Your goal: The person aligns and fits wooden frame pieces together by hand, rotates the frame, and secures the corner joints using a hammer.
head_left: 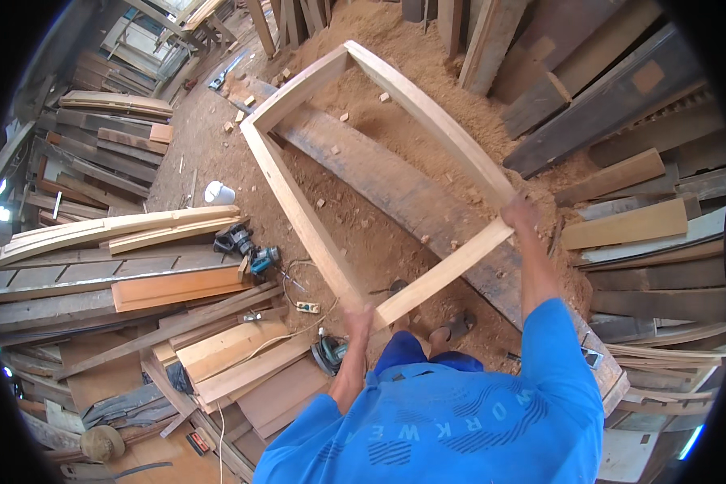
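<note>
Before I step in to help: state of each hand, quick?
Left hand: closed, holding the frame at its near left corner.
Right hand: closed, holding its near right corner.

Open gap through wooden frame (444,271), long plank (379,176) crossing beneath — boards (625,226) crowding right, power tool (263,258) left

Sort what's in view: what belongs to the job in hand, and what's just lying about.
In the job: wooden frame, gripped near two corners by left hand and right hand.

Apparently just lying about: white bucket, power tools, power strip, orange board.
</note>
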Tool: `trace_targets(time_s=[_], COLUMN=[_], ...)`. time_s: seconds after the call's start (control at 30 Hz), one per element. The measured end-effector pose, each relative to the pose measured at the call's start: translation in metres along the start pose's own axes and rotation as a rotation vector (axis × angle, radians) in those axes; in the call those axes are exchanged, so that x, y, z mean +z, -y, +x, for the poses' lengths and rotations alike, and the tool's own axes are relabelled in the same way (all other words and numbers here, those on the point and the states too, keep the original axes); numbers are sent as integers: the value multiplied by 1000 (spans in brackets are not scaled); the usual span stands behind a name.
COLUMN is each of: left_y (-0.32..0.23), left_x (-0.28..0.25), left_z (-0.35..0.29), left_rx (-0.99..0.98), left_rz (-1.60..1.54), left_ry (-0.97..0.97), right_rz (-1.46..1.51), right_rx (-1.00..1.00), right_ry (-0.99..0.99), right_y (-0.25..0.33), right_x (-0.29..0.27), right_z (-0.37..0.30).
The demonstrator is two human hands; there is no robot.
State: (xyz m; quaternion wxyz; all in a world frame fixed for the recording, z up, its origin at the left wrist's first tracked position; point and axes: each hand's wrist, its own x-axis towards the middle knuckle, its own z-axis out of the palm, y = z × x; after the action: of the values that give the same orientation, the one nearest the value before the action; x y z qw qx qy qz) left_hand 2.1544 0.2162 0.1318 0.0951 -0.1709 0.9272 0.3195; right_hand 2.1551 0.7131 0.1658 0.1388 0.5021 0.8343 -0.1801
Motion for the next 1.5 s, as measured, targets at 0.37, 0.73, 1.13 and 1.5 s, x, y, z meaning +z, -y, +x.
trace_targets(time_s=[0.37,0.73,1.13,1.5], left_y=[3,-4,-119,-173], left_x=[-66,-132,-51,31], left_z=[-27,213,148,-55], left_rx=[40,375,931,814], left_rz=[36,321,469,975], left_ry=[154,264,490,1010], right_rz=[-16,255,625,1225], right_rx=[24,-234,-129,145], right_ry=[36,370,737,494], right_y=[-121,-56,-49,-76], right_x=[51,84,109,136], right_z=[-106,-199,-174,-226])
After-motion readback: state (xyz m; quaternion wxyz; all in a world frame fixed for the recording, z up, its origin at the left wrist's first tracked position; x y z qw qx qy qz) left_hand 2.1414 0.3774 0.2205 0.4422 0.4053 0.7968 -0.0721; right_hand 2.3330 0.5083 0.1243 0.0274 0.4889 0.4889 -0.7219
